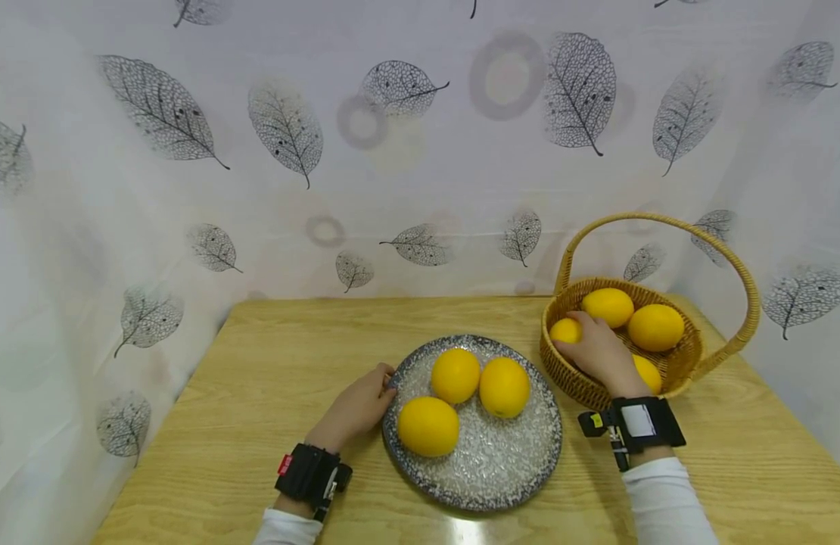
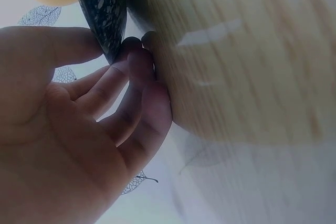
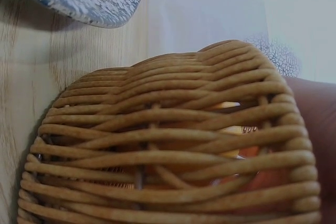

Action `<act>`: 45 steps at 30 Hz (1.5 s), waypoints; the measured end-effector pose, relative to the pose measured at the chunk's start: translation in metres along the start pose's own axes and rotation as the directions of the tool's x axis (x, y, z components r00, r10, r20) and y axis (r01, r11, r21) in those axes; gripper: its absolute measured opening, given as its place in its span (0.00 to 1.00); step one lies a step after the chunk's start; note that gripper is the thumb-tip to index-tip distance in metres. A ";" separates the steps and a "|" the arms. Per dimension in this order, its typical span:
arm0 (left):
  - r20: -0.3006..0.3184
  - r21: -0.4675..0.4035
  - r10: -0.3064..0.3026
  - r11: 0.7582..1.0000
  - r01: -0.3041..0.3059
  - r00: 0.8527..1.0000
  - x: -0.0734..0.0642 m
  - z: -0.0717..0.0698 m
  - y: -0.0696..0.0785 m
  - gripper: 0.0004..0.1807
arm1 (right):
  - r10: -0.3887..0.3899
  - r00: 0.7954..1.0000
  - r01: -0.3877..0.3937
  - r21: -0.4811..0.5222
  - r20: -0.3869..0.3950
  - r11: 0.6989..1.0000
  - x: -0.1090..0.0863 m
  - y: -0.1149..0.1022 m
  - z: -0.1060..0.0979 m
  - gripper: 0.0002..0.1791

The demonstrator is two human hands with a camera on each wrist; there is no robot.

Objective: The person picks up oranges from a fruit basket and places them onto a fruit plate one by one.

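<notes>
currently, the left hand (image 1: 359, 409) pinches the edge of the speckled plate (image 1: 508, 462), thumb above and fingers curled underneath; 3 lemons (image 1: 429, 427) sit on it. the right hand (image 1: 602, 354) is inside the wicker basket (image 1: 571, 381), thumb and fingers spanning 1 lemon (image 1: 565, 331) by the left wall, near 3 other lemons (image 1: 656, 328).

Your head view looks forward and down over the table (image 1: 277, 371); closer, your wrist views share the plate (image 2: 107, 9), right facing the basket (image 3: 157, 158).
</notes>
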State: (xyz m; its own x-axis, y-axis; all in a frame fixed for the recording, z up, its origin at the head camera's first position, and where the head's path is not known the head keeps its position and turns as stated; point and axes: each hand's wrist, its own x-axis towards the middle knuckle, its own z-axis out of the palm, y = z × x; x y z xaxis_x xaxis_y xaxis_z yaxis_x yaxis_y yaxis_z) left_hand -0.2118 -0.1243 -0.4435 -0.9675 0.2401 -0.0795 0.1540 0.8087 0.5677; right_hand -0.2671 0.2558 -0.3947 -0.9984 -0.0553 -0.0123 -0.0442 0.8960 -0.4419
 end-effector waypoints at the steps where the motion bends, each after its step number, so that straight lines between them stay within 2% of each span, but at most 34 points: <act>1: 0.000 0.000 -0.002 1.000 0.002 1.000 0.000 0.000 0.000 0.19 | -0.001 1.000 0.001 0.000 -0.001 1.000 0.000 0.000 0.000 0.40; 23: 0.004 0.003 0.013 1.000 -0.013 1.000 0.002 0.003 -0.004 0.20 | 0.001 1.000 -0.001 0.001 0.005 1.000 -0.001 -0.001 0.000 0.40; 45: 0.000 -0.006 0.006 1.000 -0.006 1.000 0.000 0.001 0.000 0.19 | -0.013 1.000 0.013 0.008 -0.007 1.000 -0.001 -0.001 -0.001 0.39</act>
State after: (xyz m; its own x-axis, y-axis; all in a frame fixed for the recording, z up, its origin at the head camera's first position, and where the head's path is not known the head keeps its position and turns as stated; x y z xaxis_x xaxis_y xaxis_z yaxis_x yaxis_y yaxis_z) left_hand -0.2111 -0.1237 -0.4441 -0.9665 0.2451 -0.0757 0.1590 0.8041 0.5728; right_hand -0.2660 0.2556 -0.3934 -0.9979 -0.0642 -0.0002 -0.0573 0.8917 -0.4490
